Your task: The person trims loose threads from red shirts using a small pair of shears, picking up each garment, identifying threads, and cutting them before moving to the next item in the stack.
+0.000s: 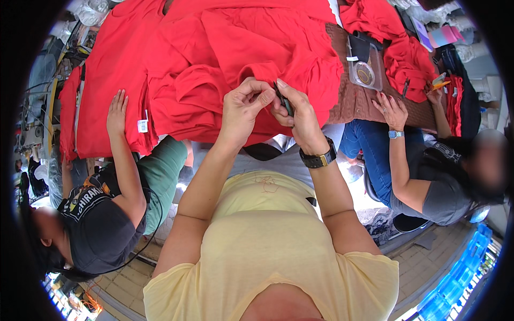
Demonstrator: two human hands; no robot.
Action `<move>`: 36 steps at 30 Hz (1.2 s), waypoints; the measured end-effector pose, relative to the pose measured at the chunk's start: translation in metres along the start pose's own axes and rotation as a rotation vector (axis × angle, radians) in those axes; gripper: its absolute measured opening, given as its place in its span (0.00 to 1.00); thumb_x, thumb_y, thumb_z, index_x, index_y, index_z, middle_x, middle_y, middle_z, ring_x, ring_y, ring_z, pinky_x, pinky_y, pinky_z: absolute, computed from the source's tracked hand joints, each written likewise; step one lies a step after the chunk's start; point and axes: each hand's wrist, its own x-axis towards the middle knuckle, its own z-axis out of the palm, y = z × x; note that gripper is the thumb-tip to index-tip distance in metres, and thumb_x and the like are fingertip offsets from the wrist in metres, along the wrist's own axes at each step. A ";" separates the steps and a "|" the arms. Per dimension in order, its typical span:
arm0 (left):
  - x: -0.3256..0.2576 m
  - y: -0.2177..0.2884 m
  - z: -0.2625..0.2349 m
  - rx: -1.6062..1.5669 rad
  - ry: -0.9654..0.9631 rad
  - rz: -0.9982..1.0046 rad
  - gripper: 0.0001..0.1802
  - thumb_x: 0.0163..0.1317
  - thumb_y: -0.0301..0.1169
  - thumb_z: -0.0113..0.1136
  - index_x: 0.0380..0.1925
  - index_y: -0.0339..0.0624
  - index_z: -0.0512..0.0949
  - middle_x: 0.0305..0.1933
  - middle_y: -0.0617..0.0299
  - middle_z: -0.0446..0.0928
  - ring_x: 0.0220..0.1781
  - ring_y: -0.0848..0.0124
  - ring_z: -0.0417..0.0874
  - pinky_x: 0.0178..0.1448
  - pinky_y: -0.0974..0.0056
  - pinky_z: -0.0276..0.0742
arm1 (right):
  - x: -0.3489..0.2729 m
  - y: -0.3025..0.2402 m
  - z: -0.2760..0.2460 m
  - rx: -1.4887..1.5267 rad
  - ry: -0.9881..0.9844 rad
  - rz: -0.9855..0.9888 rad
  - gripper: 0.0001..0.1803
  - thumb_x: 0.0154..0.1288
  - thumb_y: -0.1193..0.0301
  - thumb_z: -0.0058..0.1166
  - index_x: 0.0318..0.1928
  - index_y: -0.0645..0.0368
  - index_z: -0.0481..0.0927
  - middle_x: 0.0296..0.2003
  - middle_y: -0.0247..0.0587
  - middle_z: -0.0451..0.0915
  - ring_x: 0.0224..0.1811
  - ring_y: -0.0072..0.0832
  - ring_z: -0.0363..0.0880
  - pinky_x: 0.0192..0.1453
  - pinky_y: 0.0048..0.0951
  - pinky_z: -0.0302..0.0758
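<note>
Above the near part of a big, crumpled heap of bright red cloth [203, 48], my two bare hands are up close to each other. With my right hand [293, 109] I grip a small, thin, dark hand tool with a narrow black tip [284, 99], my fingers wrapped around it. Its tip points up and toward my other hand. The thumb and first finger of my left hand [249, 104] bend in toward each other, just beside the tool, but I cannot tell if they pinch a bit of cloth or thread. The red heap lies spread over the table in front of me, with lots of folds behind my hands. On my right wrist is a black watch with a gold-coloured face [319, 159]. Thin reddish threads [266, 183] lie on the front of my pale yellow short-sleeved shirt [273, 241]. On my left, a co-worker's hand [117, 109] rests flat on smooth red cloth, near a small white tag [143, 125]. On my right, another co-worker's hand [393, 111] lies on a brown quilted cover [348, 104], near a clear plastic box [379, 80] with a round ring-shaped thing [365, 74] inside.
</note>
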 end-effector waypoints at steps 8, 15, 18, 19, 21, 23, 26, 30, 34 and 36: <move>-0.016 0.019 -0.013 0.321 -0.242 0.056 0.22 0.67 0.20 0.62 0.59 0.39 0.68 0.64 0.55 0.70 0.68 0.65 0.71 0.75 0.59 0.63 | -0.009 -0.004 -0.018 -0.083 0.128 -0.282 0.17 0.77 0.60 0.49 0.31 0.57 0.70 0.23 0.29 0.67 0.23 0.15 0.64 0.26 0.21 0.57; -0.003 0.006 0.007 0.358 -0.009 0.142 0.24 0.64 0.19 0.65 0.60 0.35 0.72 0.55 0.57 0.76 0.57 0.69 0.77 0.66 0.64 0.73 | 0.007 0.001 -0.015 -0.610 0.293 -0.650 0.11 0.71 0.78 0.57 0.52 0.64 0.78 0.36 0.40 0.78 0.36 0.26 0.77 0.40 0.29 0.72; 0.002 0.003 0.008 0.333 0.057 0.181 0.22 0.64 0.20 0.66 0.57 0.34 0.73 0.53 0.58 0.76 0.53 0.71 0.78 0.61 0.65 0.76 | 0.011 -0.006 -0.023 -0.878 0.254 -0.746 0.10 0.70 0.78 0.57 0.51 0.65 0.79 0.36 0.42 0.78 0.34 0.31 0.76 0.40 0.31 0.72; 0.003 0.001 0.007 0.316 0.057 0.171 0.22 0.64 0.19 0.66 0.57 0.34 0.73 0.53 0.59 0.76 0.54 0.72 0.78 0.61 0.66 0.75 | 0.011 -0.008 -0.022 -0.912 0.282 -0.774 0.09 0.70 0.78 0.57 0.49 0.66 0.80 0.36 0.43 0.77 0.34 0.32 0.76 0.40 0.32 0.72; 0.007 -0.002 0.001 0.302 0.058 0.183 0.20 0.65 0.18 0.66 0.55 0.34 0.73 0.53 0.60 0.76 0.54 0.73 0.78 0.61 0.68 0.75 | 0.015 -0.013 -0.017 -0.915 0.301 -0.834 0.07 0.70 0.78 0.58 0.46 0.67 0.80 0.35 0.43 0.77 0.33 0.33 0.75 0.39 0.32 0.72; 0.009 -0.005 -0.003 0.299 0.049 0.222 0.17 0.65 0.18 0.66 0.52 0.34 0.75 0.53 0.60 0.76 0.53 0.74 0.78 0.60 0.69 0.76 | 0.017 -0.017 -0.013 -0.862 0.295 -0.893 0.06 0.71 0.77 0.57 0.44 0.67 0.79 0.34 0.42 0.76 0.34 0.33 0.75 0.39 0.31 0.71; 0.012 -0.006 0.006 0.402 0.111 0.337 0.14 0.65 0.17 0.66 0.48 0.34 0.76 0.51 0.60 0.77 0.52 0.74 0.78 0.59 0.68 0.76 | 0.019 -0.015 -0.013 -0.769 0.222 -0.689 0.06 0.72 0.76 0.56 0.42 0.68 0.78 0.34 0.44 0.75 0.35 0.33 0.75 0.40 0.31 0.72; 0.018 -0.004 0.010 0.518 0.221 0.422 0.11 0.59 0.21 0.71 0.40 0.33 0.80 0.44 0.57 0.81 0.44 0.67 0.84 0.52 0.64 0.79 | 0.018 -0.018 -0.006 -0.768 0.177 -0.629 0.06 0.73 0.76 0.55 0.42 0.68 0.77 0.34 0.47 0.74 0.34 0.34 0.75 0.40 0.32 0.72; 0.017 -0.001 0.009 0.595 0.196 0.406 0.09 0.61 0.20 0.70 0.40 0.31 0.82 0.45 0.57 0.84 0.48 0.70 0.84 0.55 0.66 0.79 | 0.017 -0.018 -0.005 -0.796 0.186 -0.659 0.06 0.73 0.76 0.55 0.41 0.68 0.76 0.34 0.47 0.73 0.33 0.36 0.74 0.39 0.33 0.71; 0.015 0.001 0.007 0.486 0.169 0.291 0.08 0.63 0.20 0.69 0.40 0.31 0.82 0.46 0.59 0.84 0.50 0.73 0.83 0.56 0.67 0.79 | 0.016 -0.018 -0.005 -0.834 0.198 -0.674 0.06 0.73 0.76 0.55 0.40 0.69 0.75 0.33 0.47 0.72 0.32 0.37 0.73 0.39 0.34 0.71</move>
